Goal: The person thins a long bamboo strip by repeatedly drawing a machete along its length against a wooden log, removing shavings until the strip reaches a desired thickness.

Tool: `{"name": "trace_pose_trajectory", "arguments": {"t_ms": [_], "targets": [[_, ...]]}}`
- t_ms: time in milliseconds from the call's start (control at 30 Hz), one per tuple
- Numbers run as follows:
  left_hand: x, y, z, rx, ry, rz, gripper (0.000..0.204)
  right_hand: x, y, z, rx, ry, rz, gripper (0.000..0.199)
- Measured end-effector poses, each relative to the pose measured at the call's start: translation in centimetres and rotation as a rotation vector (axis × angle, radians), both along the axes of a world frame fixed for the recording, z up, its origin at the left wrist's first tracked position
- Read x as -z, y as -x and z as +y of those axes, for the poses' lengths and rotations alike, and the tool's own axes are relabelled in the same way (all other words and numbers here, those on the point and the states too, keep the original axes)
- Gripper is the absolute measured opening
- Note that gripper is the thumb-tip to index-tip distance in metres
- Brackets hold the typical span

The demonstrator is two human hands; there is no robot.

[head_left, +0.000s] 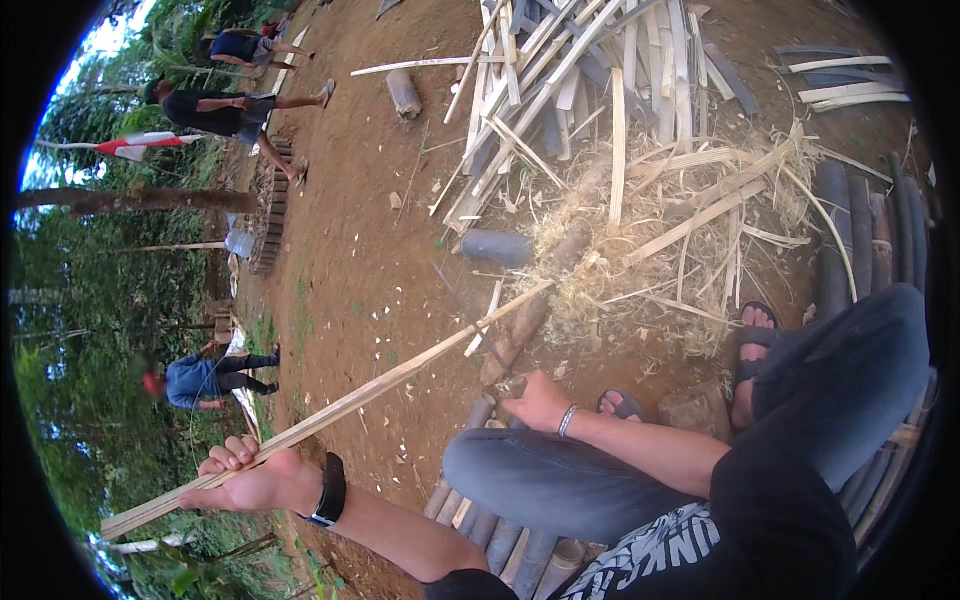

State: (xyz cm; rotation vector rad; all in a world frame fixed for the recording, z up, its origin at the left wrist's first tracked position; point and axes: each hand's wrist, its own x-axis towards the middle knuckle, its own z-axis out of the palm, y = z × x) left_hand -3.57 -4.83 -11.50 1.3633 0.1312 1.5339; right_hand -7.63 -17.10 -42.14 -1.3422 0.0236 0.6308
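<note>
My left hand [250, 480], with a black band on its wrist, is wrapped round a long pale bamboo strip [380, 385]. The strip slants from the lower left up to the shavings near the middle. My right hand [540, 402] is closed on the handle of a long, dark-bladed knife [458, 297]. Its thin blade points up and left and crosses the strip near the far end; whether it touches the strip I cannot tell. Under that end lies a brown log [520, 340], beside a heap of curly bamboo shavings [640, 260].
A big pile of split bamboo slats [600, 60] lies beyond the shavings. Bamboo poles form the seat [508, 545] beneath me, and more poles [860, 220] lie at right. A short bamboo section [497, 248] rests near the log. Several people [200, 380] are farther off at left.
</note>
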Motion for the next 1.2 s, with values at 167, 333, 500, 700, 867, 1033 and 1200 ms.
{"name": "trace_pose_trajectory", "arguments": {"t_ms": [167, 333, 500, 700, 867, 1033, 1200], "targets": [[0.1, 0.3, -0.4, 0.021, -0.018, 0.048, 0.062, 0.1, 0.2, -0.1, 0.007, 0.08, -0.172, 0.029], [-0.2, 0.2, -1.7, 0.004, -0.053, 0.012, 0.063, 6.6, 0.2, -1.5, -0.014, 0.213, 0.07, 0.028], [0.1, -0.1, -0.2, 0.019, -0.042, 0.04, 0.061, -1.6, 0.8, 1.0, -0.008, -0.027, -0.205, 0.028], [-0.2, 0.0, -0.2, 0.022, -0.026, 0.023, 0.061, 2.3, 0.4, -1.0, -0.105, 0.101, -0.08, 0.027], [0.0, 0.0, 0.1, 0.015, -0.034, 0.027, 0.061, -1.2, -0.4, -1.8, -0.156, 0.126, -0.021, 0.03], [0.4, -0.2, -0.8, 0.041, -0.053, 0.034, 0.061, 1.3, 0.3, -0.7, -0.032, 0.077, -0.166, 0.03], [-0.2, -0.2, -1.9, 0.034, -0.071, 0.025, 0.061, 7.7, -0.8, -2.8, -0.108, 0.247, 0.177, 0.03]]}}
